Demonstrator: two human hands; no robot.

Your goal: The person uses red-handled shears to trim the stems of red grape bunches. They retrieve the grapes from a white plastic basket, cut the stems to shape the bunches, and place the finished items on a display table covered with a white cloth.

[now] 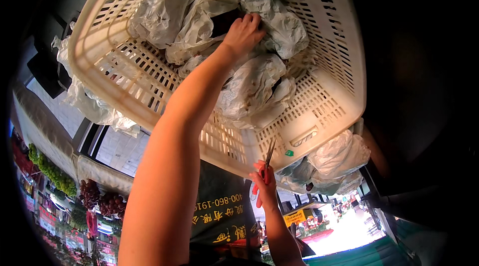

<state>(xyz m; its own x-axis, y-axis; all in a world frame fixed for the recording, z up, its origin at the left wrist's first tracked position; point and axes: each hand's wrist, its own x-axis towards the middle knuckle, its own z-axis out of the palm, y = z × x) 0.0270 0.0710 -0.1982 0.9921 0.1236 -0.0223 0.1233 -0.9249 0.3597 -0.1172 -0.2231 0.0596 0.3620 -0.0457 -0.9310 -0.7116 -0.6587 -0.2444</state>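
My left hand [245, 34] reaches into a white plastic crate [322, 116] with slotted walls. Its curled fingers touch a crumpled white bag [275, 22], beside a dark gap in another open bag [204, 15]. The fingertips are hidden, so I cannot tell whether they grip anything. In my right hand [266, 183], by the crate's near edge, are slim scissors [268, 157] with red handles. Their pointed blades lie nearly together and point up toward the crate. A further bag [254, 82] rests below my left wrist, with a dark opening at its side.
More white wrapping hangs outside the crate at left [101, 105] and at lower right [336, 153]. A small green piece [289, 153] lies at the crate's near wall. Green grapes [52, 170] and dark red grapes [101, 198] hang at lower left. I wear a dark apron [220, 195] bearing yellow writing.
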